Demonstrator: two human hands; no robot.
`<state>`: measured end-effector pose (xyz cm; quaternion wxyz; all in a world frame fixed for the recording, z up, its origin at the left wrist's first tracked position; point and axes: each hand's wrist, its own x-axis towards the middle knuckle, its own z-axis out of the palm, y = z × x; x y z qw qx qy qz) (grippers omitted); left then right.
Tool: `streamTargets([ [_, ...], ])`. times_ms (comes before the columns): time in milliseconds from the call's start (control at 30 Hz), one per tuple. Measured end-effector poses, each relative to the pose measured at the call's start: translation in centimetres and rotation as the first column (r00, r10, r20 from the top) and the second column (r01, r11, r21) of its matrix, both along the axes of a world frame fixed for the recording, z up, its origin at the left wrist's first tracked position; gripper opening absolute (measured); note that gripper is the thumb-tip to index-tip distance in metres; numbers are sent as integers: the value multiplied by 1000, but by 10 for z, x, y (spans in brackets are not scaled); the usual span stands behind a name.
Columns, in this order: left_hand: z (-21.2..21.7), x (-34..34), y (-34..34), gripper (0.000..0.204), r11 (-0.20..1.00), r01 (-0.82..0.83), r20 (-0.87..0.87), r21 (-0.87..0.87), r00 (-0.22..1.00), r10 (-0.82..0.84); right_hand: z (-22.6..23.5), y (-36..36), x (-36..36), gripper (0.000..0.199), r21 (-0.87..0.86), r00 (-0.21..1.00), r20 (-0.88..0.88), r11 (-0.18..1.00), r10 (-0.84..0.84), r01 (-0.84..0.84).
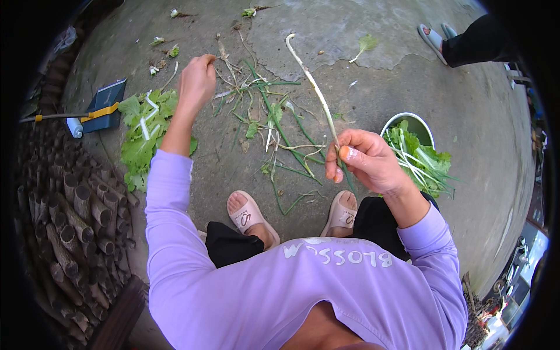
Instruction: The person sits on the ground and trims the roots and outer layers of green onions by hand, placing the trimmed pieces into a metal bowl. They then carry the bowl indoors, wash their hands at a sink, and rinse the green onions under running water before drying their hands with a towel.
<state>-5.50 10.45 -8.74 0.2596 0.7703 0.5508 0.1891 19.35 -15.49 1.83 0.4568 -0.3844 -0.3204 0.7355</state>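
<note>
My right hand point(363, 160) is closed around a long pale green stalk point(312, 81) that sticks up and away from me over the concrete ground. My left hand point(197, 80) is raised out to the left with its fingers pinched together; a thin brown strip seems to hang at its fingertips, though I cannot tell for sure. Below it lies a heap of green leaves point(143, 137). Trimmed stems and scraps point(274, 125) are scattered between my hands, beyond my feet in pink slippers point(248, 213).
A metal bowl point(415, 121) of green vegetables stands to the right. On the left are a blue dustpan point(105, 105) with a long handle and a stack of cut sticks point(76, 216). Another person's foot in a sandal point(434, 41) is at the far right.
</note>
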Motion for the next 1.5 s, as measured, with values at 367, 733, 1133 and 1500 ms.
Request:
streamTargets([
  [367,98,72,-141,16,580,673,883,-459,420,211,-1,5,-15,20,80,978,186,993,-97,83],
  [733,105,77,-153,19,693,614,836,-379,548,-28,3,9,-20,16,121,916,254,950,-310,288],
  [1133,107,70,-150,13,695,589,877,-413,463,129,10,9,-24,15,155,870,342,935,-354,320],
  [1500,112,74,-158,15,654,584,825,-480,554,111,14,6,-28,10,211,808,443,921,-388,326],
])
